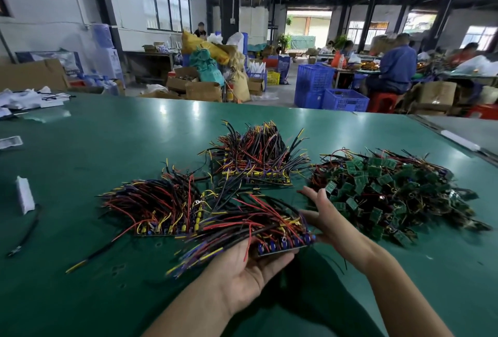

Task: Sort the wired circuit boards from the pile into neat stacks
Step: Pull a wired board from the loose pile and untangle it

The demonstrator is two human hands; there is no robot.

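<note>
A loose pile of green wired circuit boards [390,196] lies at the right of the green table [107,134]. Two stacks of boards with red, black and yellow wires stand on the table: one at the far centre [258,158], one at the left [159,207]. My left hand [242,274] lies palm up under a bundle of stacked boards [258,229], fingers curled round its near edge. My right hand [323,218] has straight fingers pressed against the bundle's right side, next to the pile.
A small white block [24,196] and a black cable [25,234] lie at the left. White packets [29,99] sit at the far left edge. Blue crates [331,94], cardboard boxes and seated workers fill the floor beyond the table.
</note>
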